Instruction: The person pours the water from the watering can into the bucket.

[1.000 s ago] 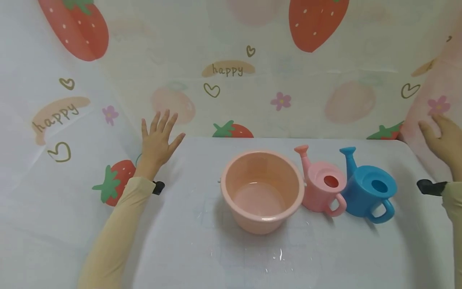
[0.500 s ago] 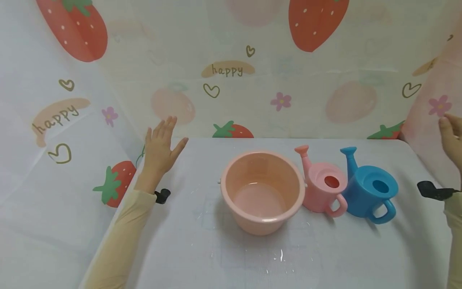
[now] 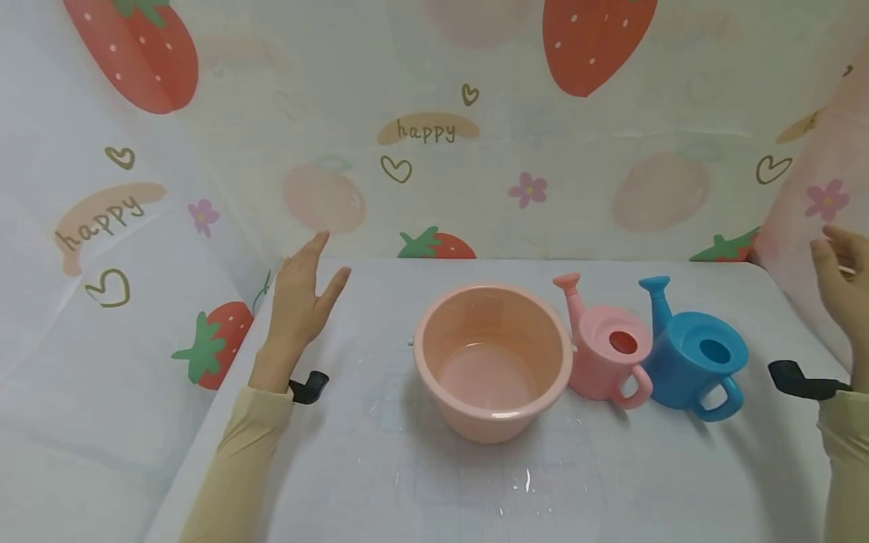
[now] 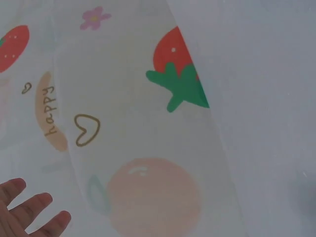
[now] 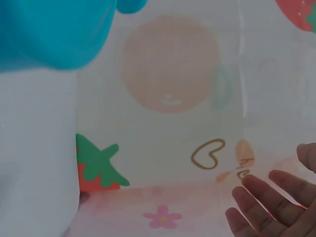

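Note:
My left hand point(image 3: 296, 302) is raised over the left side of the table, fingers extended and thumb apart, holding nothing. Its fingertips point(image 4: 43, 200) show at the lower left of the left wrist view. At the right edge of the head view my right hand point(image 3: 845, 279) is partly cut off, fingers loosely bent and holding nothing. Nearest to it stands a blue watering can point(image 3: 699, 362), which also fills the upper left of the right wrist view. Beside that can is a pink watering can point(image 3: 606, 354). A pink bucket point(image 3: 492, 422) stands mid-table, left of both cans.
The white table point(image 3: 380, 483) has small wet-looking glints in front of the bucket. Behind it hangs a backdrop point(image 3: 584, 136) printed with strawberries, hearts and flowers, continuing along both sides. Black camera mounts point(image 3: 308, 387) sit at the wrists.
My left hand has come down slightly toward me, its spread fingers drawing together. My right hand shifted outward, then slightly back in, its fingers bending a little. The bucket and cans stay put.

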Demonstrator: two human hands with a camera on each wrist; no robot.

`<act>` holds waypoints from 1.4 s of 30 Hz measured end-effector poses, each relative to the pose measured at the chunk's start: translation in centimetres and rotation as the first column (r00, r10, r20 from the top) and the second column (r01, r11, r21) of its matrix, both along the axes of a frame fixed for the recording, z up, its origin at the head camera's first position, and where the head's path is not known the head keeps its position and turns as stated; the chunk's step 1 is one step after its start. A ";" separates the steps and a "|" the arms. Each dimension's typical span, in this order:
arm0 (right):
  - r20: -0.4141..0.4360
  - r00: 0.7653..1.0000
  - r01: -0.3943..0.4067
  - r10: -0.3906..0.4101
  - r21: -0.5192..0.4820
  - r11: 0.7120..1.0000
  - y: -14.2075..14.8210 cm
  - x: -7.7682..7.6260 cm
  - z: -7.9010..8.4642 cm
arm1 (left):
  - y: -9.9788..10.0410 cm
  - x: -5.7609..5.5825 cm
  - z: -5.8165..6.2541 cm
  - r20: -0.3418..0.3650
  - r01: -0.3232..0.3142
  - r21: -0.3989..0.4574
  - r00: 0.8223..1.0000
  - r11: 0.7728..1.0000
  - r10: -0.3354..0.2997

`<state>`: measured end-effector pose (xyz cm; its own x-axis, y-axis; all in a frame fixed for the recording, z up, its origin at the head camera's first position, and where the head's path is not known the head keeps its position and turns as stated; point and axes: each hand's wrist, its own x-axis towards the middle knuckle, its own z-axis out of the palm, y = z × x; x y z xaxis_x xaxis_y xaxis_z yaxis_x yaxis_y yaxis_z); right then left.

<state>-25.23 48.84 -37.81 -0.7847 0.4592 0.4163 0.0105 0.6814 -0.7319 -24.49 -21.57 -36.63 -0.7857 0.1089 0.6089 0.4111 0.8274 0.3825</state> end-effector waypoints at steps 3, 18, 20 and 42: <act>0.023 0.999 0.028 -0.027 -0.025 0.999 -6.2 3.6 4.0 | 0.2 0.7 0.2 0.020 0.008 0.045 1.000 0.999 -0.009; -0.269 0.960 -0.049 0.074 0.100 0.994 -10.7 6.1 4.3 | 2.5 4.3 0.3 0.178 0.136 0.301 0.964 0.944 -0.196; -0.286 0.954 -0.066 0.095 0.109 0.992 -11.1 6.4 4.2 | 3.0 4.6 0.2 0.178 0.157 0.325 0.958 0.932 -0.224; -0.221 0.941 -0.202 0.255 0.234 0.951 -15.3 10.2 2.2 | 8.0 6.9 -1.8 0.270 0.265 0.409 0.879 0.874 -0.393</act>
<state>-15.04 33.54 -35.66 -0.7194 0.1636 0.6751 -0.3256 0.7791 -0.5357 -17.64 -13.53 -38.38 -0.9034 0.2285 0.3628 0.4285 0.4513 0.7828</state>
